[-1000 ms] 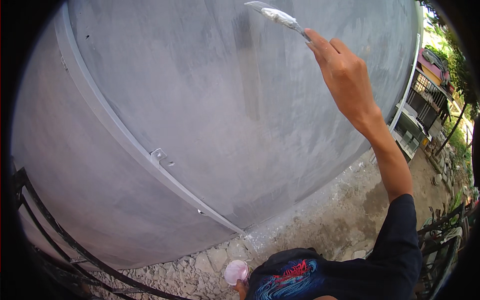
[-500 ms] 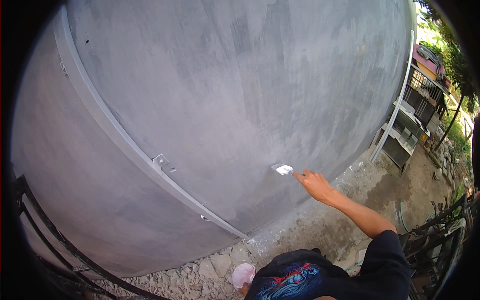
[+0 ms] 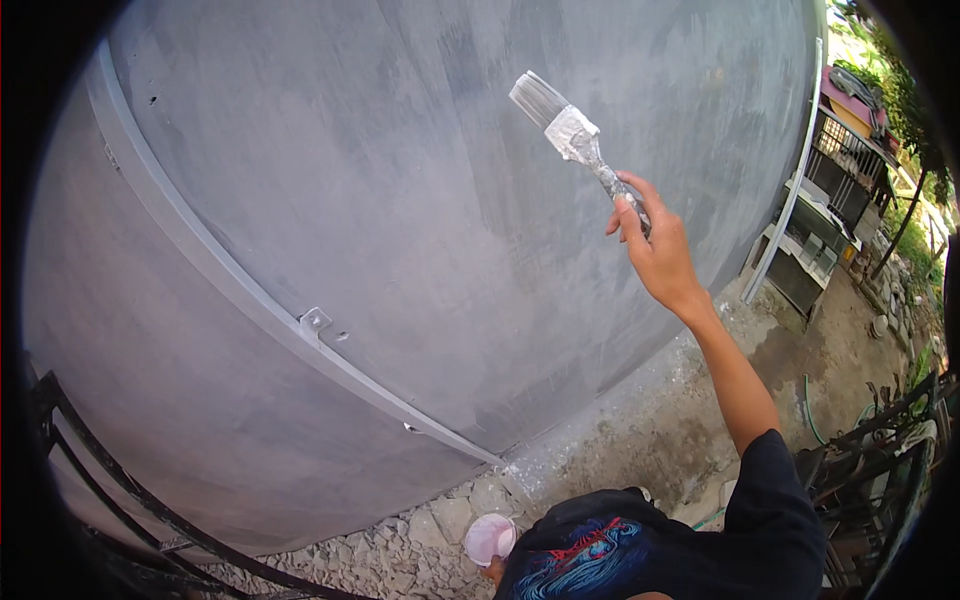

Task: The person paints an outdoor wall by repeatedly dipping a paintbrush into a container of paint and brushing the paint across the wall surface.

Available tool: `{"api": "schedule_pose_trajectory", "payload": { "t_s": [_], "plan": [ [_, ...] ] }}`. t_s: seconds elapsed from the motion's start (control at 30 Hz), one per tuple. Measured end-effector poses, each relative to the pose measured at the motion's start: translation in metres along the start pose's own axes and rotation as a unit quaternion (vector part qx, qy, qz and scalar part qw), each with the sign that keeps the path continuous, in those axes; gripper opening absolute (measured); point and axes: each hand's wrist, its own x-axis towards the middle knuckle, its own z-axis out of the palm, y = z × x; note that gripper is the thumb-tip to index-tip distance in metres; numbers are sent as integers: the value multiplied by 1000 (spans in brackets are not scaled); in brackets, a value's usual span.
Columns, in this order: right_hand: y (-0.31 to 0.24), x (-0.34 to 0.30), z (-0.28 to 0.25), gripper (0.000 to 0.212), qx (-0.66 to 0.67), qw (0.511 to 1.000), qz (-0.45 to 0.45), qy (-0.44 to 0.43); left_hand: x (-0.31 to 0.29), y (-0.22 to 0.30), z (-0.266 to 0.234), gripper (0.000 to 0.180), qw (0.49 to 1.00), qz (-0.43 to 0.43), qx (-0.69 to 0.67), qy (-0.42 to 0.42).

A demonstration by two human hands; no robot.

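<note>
While bristles meet the grey wall (image 3: 400, 200), the right hand (image 3: 655, 250) clasps the paintbrush (image 3: 575, 135) (fingers wrapped round its handle).

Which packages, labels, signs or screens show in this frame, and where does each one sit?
No labels, signs or screens show.
Small round container: pale pink and white, at the lower edge by the gravel, in the left hand, which is mostly hidden.
Printed design on dark shirt: red and blue, lower centre.
Right hand holds a paintbrush against the grey wall.
</note>
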Motion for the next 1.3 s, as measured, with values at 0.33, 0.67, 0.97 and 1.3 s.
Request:
{"api": "schedule_pose_trajectory", "payload": {
  "t_s": [0.33,0.67,0.97,1.3],
  "plan": [
    [72,-85,76,25,-137,981,103,-93,7,31,6,56,999,33,18,-11],
    [126,-200,70,29,-178,939,199,-215,9,37,8,55,998,51,15,-17],
    [73,-113,66,40,146,909,364,-141,-4,45,26,54,997,68,6,-25],
    [22,-10,32,42,217,930,284,-89,-4,37,43,52,997,76,-5,-26]
  ]
}}
